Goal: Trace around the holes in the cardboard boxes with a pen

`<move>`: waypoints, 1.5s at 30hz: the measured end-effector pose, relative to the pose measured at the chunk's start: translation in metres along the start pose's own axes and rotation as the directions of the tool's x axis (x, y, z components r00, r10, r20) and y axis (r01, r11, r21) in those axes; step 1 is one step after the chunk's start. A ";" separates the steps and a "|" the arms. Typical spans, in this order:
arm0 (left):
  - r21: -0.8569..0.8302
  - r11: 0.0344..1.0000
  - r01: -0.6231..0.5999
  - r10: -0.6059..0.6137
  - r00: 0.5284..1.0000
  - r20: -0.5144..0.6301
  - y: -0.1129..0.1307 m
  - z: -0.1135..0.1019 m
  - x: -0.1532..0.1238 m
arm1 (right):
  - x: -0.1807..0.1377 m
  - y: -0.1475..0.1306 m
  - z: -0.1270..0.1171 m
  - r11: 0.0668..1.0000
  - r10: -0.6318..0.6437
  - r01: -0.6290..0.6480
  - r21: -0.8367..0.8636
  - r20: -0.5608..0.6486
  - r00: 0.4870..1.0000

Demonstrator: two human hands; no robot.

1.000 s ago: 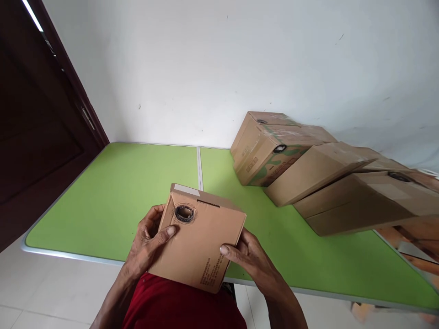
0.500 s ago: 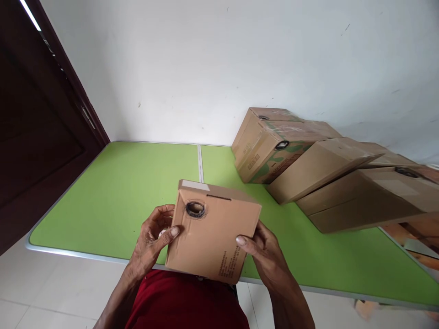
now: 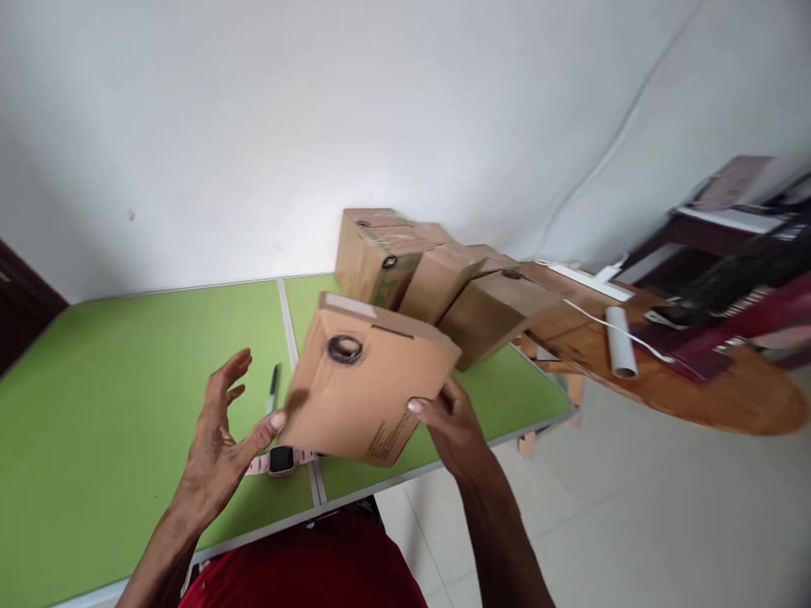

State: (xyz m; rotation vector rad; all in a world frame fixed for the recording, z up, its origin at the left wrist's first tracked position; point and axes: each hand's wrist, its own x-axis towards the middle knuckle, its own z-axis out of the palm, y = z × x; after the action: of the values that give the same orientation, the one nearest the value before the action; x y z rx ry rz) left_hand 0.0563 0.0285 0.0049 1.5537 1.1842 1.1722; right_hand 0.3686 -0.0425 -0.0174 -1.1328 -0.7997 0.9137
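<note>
Left hand [image 3: 219, 431] loosened from cardboard box [image 3: 367, 388], fingers spread wide; right hand [image 3: 447, 418] fingers grip its corner; watch [image 3: 280, 460] half hidden.

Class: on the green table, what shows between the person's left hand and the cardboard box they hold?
In the head view, a dark pen and a pink-strapped watch lie on the table between the left hand and the cardboard box.

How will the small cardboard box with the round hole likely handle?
Probably light: the right hand grips the tilted cardboard box by one corner, the left hand open. Likely stiff, since its faces look flat. Its matte surface seems unlikely to slip.
</note>
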 end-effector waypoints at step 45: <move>0.198 0.972 -0.124 0.062 0.955 0.290 0.005 0.236 0.228 | 0.055 0.025 -0.121 0.770 -0.214 -0.131 -0.625 -0.445 0.869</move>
State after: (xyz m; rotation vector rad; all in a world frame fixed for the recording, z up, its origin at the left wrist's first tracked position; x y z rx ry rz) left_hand 0.3141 0.2320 0.0018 1.8880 1.0816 0.8641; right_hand 0.4946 -0.0364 -0.0666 -1.8529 -0.7111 0.2470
